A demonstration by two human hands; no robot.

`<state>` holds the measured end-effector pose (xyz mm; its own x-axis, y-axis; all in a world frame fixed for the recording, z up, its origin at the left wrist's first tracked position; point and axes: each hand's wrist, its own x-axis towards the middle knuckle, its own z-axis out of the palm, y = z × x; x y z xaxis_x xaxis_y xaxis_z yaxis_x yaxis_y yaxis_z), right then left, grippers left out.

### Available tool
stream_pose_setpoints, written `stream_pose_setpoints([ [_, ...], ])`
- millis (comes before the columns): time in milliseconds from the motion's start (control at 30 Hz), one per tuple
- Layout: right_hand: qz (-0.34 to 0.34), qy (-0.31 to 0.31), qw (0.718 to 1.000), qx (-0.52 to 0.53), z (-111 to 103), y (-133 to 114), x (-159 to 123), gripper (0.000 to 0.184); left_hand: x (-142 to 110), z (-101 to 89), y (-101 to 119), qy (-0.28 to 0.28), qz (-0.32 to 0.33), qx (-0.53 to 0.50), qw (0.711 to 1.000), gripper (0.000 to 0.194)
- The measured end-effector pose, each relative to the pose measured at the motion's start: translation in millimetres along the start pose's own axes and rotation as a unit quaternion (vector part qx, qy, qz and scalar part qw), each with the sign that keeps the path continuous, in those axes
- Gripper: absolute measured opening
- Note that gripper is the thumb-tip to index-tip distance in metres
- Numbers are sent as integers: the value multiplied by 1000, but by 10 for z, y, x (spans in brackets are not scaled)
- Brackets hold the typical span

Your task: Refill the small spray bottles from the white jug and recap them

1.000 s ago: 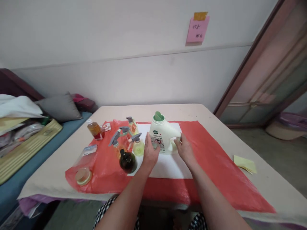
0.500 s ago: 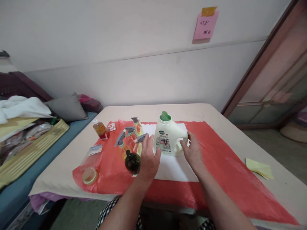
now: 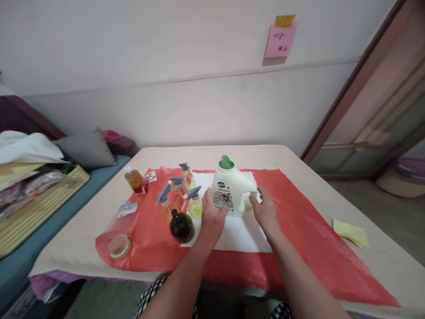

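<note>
A white detergent jug (image 3: 222, 186) with a green inner spout and no cap stands upright on a white sheet (image 3: 245, 237). At its lower left is my left hand (image 3: 212, 219), fingers stretched, thumb across the front of the label; whether it touches the jug I cannot tell. My right hand (image 3: 267, 212) is closed round the jug's handle side, thumb in front and fingers partly hidden behind. Left of my left hand are a dark round bottle (image 3: 181, 227), a spray bottle with yellow liquid (image 3: 195, 207) and several other spray bottles with grey triggers.
Red plastic sheeting (image 3: 299, 248) covers much of the table. An amber bottle (image 3: 135, 180), a small red-and-white packet (image 3: 150, 177) and a round lidded jar (image 3: 119, 247) lie left. Yellow paper notes (image 3: 350, 232) sit right. Behind rises a wall with a pink note (image 3: 281, 40).
My left hand has moved right, closer to the jug, uncovering the yellow spray bottle. My right hand stays at the handle. The view has shifted slightly; the jug stands in about the same place.
</note>
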<state>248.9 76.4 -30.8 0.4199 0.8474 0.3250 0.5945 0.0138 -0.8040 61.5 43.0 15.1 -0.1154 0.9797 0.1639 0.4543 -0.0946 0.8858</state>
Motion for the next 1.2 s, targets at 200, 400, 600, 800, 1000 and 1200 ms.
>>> stream_pose_setpoints([
  [200,52,-61,996,-26,58,31,80,36,77,95,27,-8,-51,-16,999,85],
  [400,33,-63,997,-4,112,9,112,38,97,182,-30,26,-63,-27,997,84],
  [600,27,-62,998,-15,80,21,133,34,65,197,-56,16,-34,-31,999,84],
  [800,-19,-15,1000,-11,33,-188,3,48,24,158,-1,34,-24,-38,998,77],
  [1000,-128,86,988,-8,28,-428,-166,41,-104,1,122,95,100,-20,990,55],
  [1200,-122,88,989,-7,8,-483,-228,34,-150,-97,114,99,143,8,985,48],
])
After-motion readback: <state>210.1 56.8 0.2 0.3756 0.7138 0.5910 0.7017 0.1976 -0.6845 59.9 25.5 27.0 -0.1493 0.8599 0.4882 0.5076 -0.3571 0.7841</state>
